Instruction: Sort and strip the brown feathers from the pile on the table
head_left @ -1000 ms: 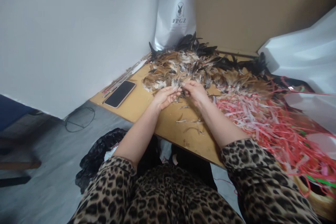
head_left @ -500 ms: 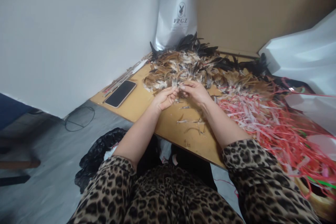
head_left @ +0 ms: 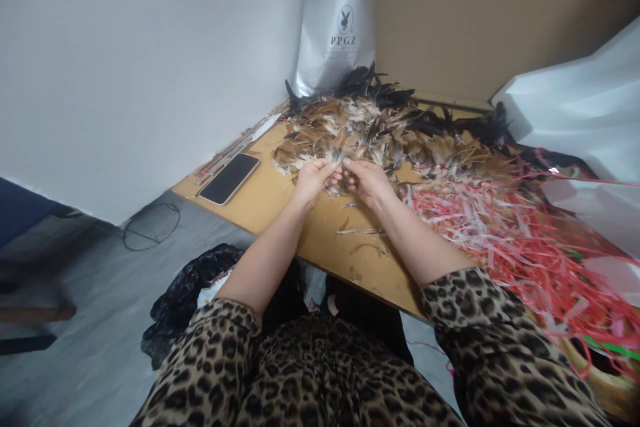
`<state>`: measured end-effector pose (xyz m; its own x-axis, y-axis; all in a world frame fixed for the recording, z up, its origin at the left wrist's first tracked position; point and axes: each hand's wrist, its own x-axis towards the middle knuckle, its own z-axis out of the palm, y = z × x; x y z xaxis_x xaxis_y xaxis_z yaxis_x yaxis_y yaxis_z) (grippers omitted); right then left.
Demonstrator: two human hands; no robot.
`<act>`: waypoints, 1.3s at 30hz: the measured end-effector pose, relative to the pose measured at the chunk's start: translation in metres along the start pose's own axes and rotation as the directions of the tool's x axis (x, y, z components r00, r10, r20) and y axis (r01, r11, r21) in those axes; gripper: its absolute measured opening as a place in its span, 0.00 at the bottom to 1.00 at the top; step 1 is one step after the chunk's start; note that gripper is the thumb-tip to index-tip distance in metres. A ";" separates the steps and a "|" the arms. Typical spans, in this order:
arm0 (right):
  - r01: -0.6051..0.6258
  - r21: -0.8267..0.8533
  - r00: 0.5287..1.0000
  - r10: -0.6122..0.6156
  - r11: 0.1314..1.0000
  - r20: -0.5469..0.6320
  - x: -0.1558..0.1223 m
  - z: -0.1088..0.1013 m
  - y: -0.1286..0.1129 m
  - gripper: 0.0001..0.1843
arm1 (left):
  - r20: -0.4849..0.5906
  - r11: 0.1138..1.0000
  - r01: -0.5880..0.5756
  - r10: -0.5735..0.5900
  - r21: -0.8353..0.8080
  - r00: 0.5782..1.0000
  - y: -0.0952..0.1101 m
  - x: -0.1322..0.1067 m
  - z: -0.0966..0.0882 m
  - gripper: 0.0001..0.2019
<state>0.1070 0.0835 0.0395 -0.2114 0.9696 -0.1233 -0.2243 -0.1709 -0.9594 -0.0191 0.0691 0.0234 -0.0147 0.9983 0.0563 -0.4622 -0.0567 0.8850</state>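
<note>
My left hand (head_left: 316, 179) and my right hand (head_left: 366, 179) meet almost tip to tip over the table (head_left: 280, 227). Both pinch at a small pale feather (head_left: 340, 155) whose fluffy end fans up between the fingertips; its lower part is hidden by the fingers. Just beyond the hands spreads a pile of brown and white feathers (head_left: 320, 120), with long black feathers (head_left: 367, 83) at its back. Below my right hand a few thin stripped feather pieces (head_left: 357, 232) lie on the wood.
A phone (head_left: 230, 178) lies left of my hands. At the right is a heap of red and white plastic strips (head_left: 505, 233). A white printed bag (head_left: 337, 27) stands at the back corner. A black plastic bag (head_left: 193, 293) is on the floor, near a cable loop (head_left: 151, 227).
My right hand has turned and lowered slightly, its fingers now pointing up beside the left. My left hand has rotated more upright. The feather's fluffy end now shows between them.
</note>
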 end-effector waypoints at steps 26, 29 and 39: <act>0.263 -0.220 0.958 -0.281 0.939 -0.056 0.000 -0.001 -0.002 0.13 | 0.058 0.989 0.104 -0.111 0.109 0.992 -0.004 0.000 -0.005 0.12; 0.246 -0.183 0.958 -0.267 0.952 -0.100 0.000 -0.002 -0.003 0.13 | 0.013 0.993 0.036 -0.038 0.114 0.999 -0.003 0.003 -0.008 0.11; 0.312 -0.869 0.933 -0.298 0.384 0.203 0.001 -0.005 0.011 0.09 | -0.272 0.993 -0.095 0.072 -0.072 0.960 0.010 0.006 -0.012 0.08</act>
<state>0.1091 0.0839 0.0276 -0.3240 0.9196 0.2221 0.6749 0.3892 -0.6269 -0.0348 0.0747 0.0268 -0.2885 0.9574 -0.0079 -0.5209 -0.1500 0.8403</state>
